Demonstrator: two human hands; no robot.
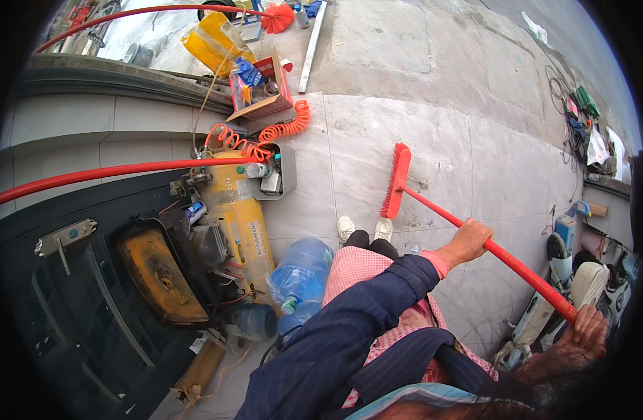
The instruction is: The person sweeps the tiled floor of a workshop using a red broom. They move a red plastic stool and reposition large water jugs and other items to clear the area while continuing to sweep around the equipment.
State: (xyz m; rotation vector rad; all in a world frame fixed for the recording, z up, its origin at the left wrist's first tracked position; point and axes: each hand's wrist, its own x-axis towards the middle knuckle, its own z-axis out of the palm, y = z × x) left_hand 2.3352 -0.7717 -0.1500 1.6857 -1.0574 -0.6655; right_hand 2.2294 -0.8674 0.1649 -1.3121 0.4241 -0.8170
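A red push broom slants across the floor in front of me. Its broom head [398, 181] lies close to my white shoes, with the bristles facing left. Partway up the red broom handle [526, 275] my left hand [465, 242] is wrapped around it, the dark sleeve reaching across my pink checked apron [353, 270]. My right hand [586, 331] grips the handle's upper end near the right rim of the view, partly in shadow. Some dark marks and small debris [418, 184] show on the grey tiles beside the broom head.
On the left stand a yellow air compressor [234, 210], a grey bin [287, 176] with bottles, and a large blue water bottle [303, 262]. An orange coiled hose [284, 126] lies by an open cardboard box [263, 105]. Shoes [589, 283] and cables [560, 84] lie along the right.
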